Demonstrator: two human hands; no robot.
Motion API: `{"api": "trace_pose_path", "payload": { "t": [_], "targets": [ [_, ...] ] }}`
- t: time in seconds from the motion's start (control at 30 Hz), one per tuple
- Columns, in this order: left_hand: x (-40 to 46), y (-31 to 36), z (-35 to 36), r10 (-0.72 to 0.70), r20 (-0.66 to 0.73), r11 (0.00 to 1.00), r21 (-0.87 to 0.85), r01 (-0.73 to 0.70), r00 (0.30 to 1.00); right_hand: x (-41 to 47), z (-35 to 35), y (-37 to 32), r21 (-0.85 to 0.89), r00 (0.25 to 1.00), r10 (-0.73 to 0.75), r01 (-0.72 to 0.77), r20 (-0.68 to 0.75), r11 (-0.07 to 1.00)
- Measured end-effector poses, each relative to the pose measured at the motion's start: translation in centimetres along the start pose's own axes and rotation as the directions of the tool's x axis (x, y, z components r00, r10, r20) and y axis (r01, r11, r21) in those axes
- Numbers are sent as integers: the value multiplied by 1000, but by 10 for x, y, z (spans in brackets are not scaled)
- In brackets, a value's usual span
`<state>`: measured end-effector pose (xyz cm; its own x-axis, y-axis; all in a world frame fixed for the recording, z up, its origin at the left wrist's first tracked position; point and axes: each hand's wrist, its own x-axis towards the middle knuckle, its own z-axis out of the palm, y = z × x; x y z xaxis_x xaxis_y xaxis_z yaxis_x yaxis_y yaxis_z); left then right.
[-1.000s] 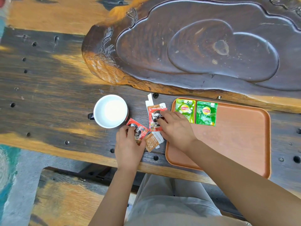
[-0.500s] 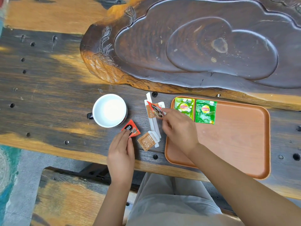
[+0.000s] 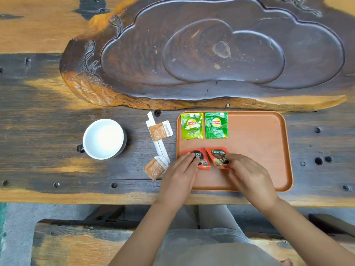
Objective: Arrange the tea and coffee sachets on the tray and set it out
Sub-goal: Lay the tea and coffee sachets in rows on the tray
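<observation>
An orange-brown tray lies on the dark wooden table. Two green tea sachets, a light one and a darker one, sit side by side in its far-left corner. Below them lie two red coffee sachets. My left hand has its fingertips on the left coffee sachet. My right hand pinches the right coffee sachet at its lower edge. Both sachets rest flat on the tray.
Left of the tray lie two brown sugar sachets and white paper-wrapped sticks. A white mug stands further left. A large carved dark wood tea board fills the far side. The table's front edge is near me.
Both hands carried the two red coffee sachets from the table left of the tray onto the tray, below the tea sachets.
</observation>
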<state>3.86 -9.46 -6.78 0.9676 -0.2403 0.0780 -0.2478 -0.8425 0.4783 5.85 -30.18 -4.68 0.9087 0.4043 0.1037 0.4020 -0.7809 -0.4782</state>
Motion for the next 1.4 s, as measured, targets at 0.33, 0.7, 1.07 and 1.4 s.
{"api": "trace_pose_path", "payload": {
  "t": [0.33,0.7,1.07,1.4],
  "targets": [
    [-14,9,-4,-39,239,999,31,33,970,-21,14,-10,-93,989,113,-105,93,990],
    [-5,19,7,-112,309,988,137,72,944,-21,36,-17,-171,953,208,-173,221,970],
    [3,19,6,-115,329,987,144,71,937,-9,37,-15,-189,956,202,-162,214,968],
    [6,17,4,-133,320,990,80,113,938,-4,32,-19,-137,952,222,-197,211,971]
  ]
}}
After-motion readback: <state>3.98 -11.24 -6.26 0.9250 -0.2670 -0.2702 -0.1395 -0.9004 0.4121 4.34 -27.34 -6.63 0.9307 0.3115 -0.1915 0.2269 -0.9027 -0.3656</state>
